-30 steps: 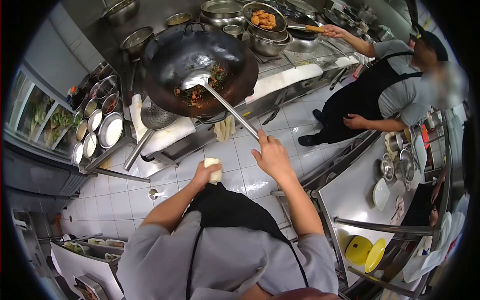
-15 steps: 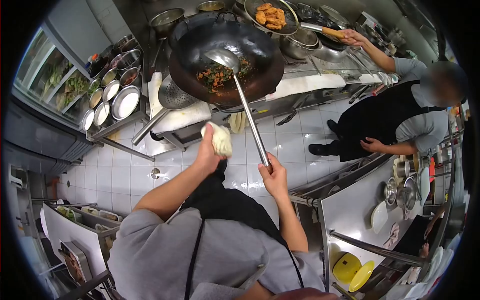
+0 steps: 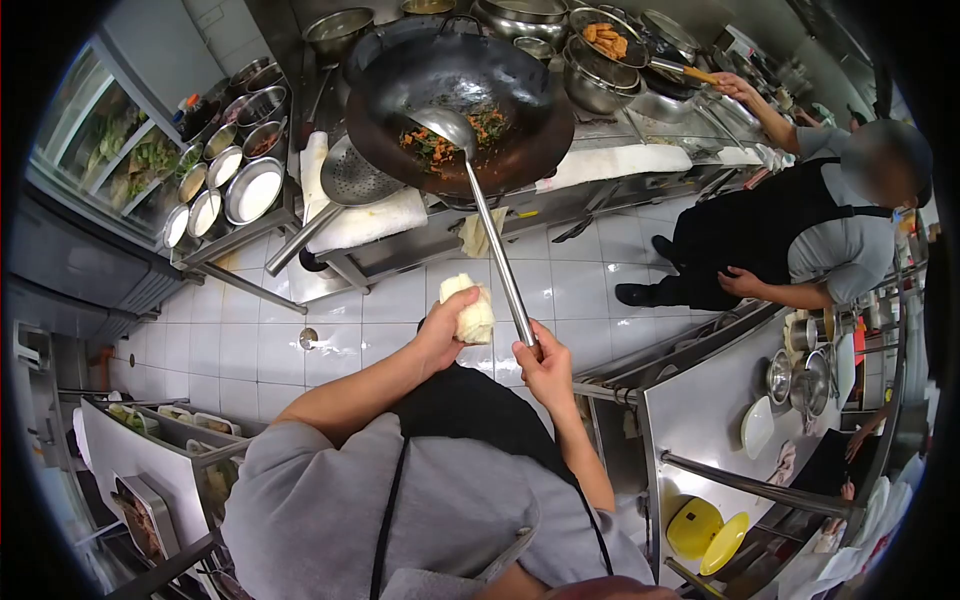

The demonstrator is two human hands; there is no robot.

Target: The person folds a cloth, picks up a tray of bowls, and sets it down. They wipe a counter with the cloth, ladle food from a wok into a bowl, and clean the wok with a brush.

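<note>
The right hand is clamped around the end of a metal ladle, which runs towards eleven o'clock into a black wok, its bowl at the chopped food. At ten o'clock from it, the left hand grips a folded pale cloth. From the wok's centre, a perforated skimmer lies at eight o'clock, a co-worker's hand at three.
</note>
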